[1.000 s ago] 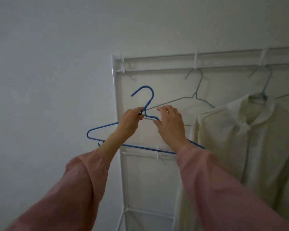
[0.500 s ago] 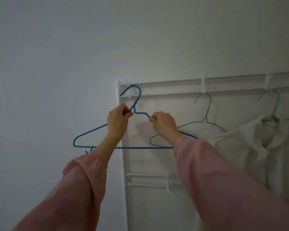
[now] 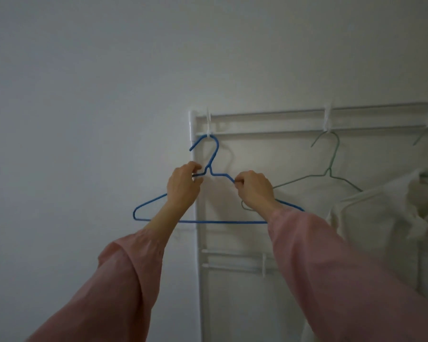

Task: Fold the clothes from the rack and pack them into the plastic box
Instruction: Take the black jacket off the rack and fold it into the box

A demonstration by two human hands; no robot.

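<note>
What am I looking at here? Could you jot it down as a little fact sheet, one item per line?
Setting: white clothes rack against a plain wall
Left hand: pinches the blue hanger beside its neck
Right hand: pinches the hanger's right shoulder
Hanger hook: up at the rack's rail, near the left post
Also hanging: an empty grey-green hanger and a white shirt
Plastic box: not in view

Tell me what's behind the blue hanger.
Behind the blue hanger stand the rack post and bare wall. The grey hanger shows its left tip through the frame; the right hand covers part of that arm.
</note>
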